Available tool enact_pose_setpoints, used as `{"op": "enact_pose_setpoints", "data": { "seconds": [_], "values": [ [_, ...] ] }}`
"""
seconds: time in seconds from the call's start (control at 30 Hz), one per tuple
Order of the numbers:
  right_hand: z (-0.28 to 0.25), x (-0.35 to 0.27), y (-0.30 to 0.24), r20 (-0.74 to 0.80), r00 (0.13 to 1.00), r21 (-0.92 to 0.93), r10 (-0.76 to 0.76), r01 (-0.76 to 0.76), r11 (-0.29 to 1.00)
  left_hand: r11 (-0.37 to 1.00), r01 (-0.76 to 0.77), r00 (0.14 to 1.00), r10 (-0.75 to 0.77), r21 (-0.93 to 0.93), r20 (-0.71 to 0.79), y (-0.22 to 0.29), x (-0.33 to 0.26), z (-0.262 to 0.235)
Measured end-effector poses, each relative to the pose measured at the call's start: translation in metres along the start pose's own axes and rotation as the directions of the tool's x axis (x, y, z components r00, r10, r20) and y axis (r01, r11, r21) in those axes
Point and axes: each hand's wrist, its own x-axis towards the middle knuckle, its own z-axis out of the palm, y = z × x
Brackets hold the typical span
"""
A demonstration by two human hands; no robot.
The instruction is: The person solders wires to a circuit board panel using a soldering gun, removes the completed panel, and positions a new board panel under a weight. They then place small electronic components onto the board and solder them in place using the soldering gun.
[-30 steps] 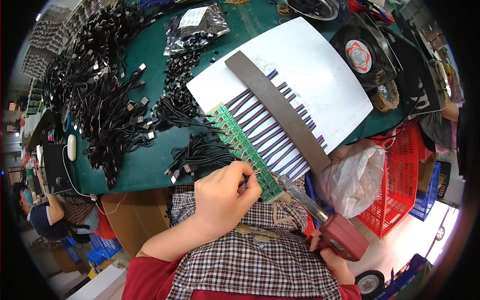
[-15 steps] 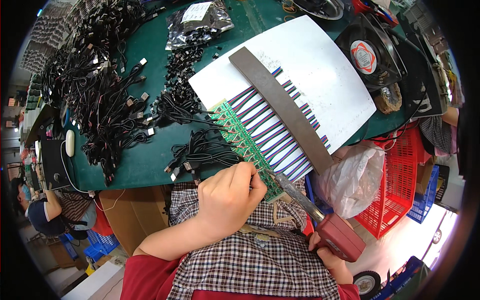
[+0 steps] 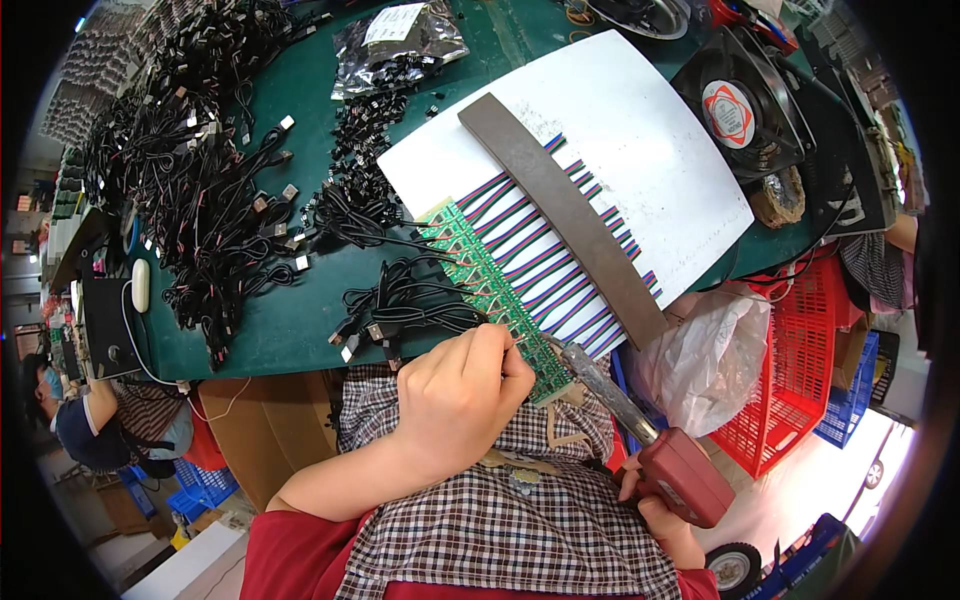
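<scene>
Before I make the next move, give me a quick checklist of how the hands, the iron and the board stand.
1. Right hand gripping the red-handled soldering iron: ok, closed around the handle.
2. Left hand at the green circuit board: ok, fingers pinched together at it.
3. What the left fingers pinch: cannot tell, mostly hidden.
4. Iron tip touching the board: cannot tell; it sits at the board's right edge, near the left fingertips.
5. Brown bar across the striped wires: ok, lying over them.
6. Space beside the left hand: not ok, the black cables run close to its fingers.
</scene>
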Motion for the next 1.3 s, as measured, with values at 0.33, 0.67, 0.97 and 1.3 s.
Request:
{"op": "enact_pose_setpoints", "data": {
  "seconds": [0.33,0.67,0.97,1.3],
  "values": [
    [0.009,0.012,-0.024,-0.089,0.97,0.218,0.225,-0.202,0.955,0.967,0.152,0.98,-0.121,-0.203,0.158,0.001,0.005,-0.013],
    [0.014,0.022,-0.04,-0.118,0.932,0.371,0.343,-0.279,0.886,0.972,-0.055,0.973,0.104,-0.23,0.204,-0.007,0.017,-0.022],
    [0.008,0.013,-0.03,-0.045,0.956,0.359,0.29,-0.255,0.898,0.99,-0.014,0.936,0.061,-0.137,0.345,0.001,0.022,-0.027],
    [0.0,-0.002,-0.008,-0.026,0.984,0.271,0.177,-0.163,0.949,0.984,0.083,0.933,-0.021,-0.16,0.36,0.004,0.023,-0.025]
  ]
}}
